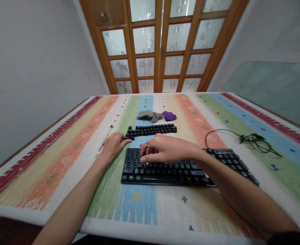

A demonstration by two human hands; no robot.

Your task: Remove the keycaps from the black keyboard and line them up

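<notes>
A black keyboard [160, 179] lies across the table in front of me. Several switches at its upper left are bare of keycaps. Above that part, my right hand [160, 149] is closed in a pinch on what looks like a wire keycap puller [143, 166], its thin prongs reaching down among the keys; most of it is hidden by the fingers. My left hand [114, 144] rests on the cloth beyond the keyboard's left corner, thumb stretched out beside the left end of the loose black keycaps [155, 130], which are laid out in rows.
A slim white stick with a dark tip [105, 139] lies left of my left hand. Behind the keycaps are a grey cloth [150, 116] and a purple cloth [169, 116]. The keyboard's cable [254, 139] is bundled at right. A striped tablecloth [185, 207] covers the table.
</notes>
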